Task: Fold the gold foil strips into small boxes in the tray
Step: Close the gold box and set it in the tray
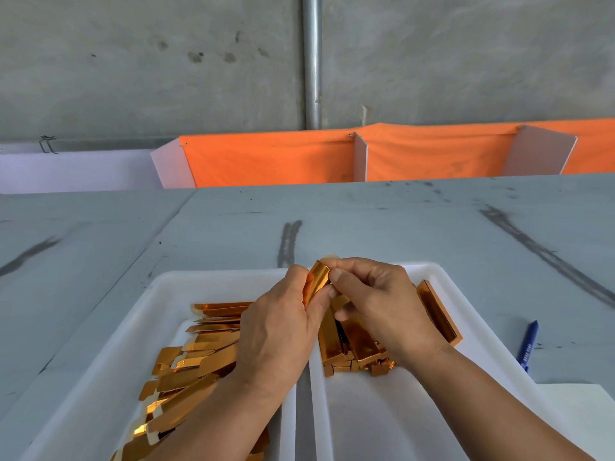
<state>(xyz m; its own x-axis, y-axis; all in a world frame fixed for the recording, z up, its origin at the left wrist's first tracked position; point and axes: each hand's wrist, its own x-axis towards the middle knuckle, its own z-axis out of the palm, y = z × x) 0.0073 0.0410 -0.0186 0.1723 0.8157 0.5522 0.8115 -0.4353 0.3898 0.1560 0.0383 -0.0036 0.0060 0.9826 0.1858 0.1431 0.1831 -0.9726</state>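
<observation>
The left hand (279,327) and the right hand (382,304) meet over the far middle of two trays set side by side on the grey, scuffed surface (366,221). Between them is one partly folded gold foil strip (317,281), held upright with its far end tilted slightly right. Grip, left hand: fingers curled round the strip's left side, thumb along its near face. Grip, right hand: thumb and curled fingers pinching the strip's right edge. The strip is raised clear of both trays. The left white plastic tray (159,287) holds a loose pile of flat gold foil strips (193,371), overlapping and fanned towards the near left corner; the left forearm covers part of the pile. The right white plastic tray (432,271) holds several finished long gold foil boxes (352,344) lying close together under the right hand. One further box (439,314) leans against the tray's right wall. A blue pen (528,344) lies on the surface just right of the right tray, apart from it. At the far edge of the surface hangs an orange cloth (266,158) with white divider panels (361,158). Behind it a metal pipe (311,61) runs up a bare concrete wall (133,61).
</observation>
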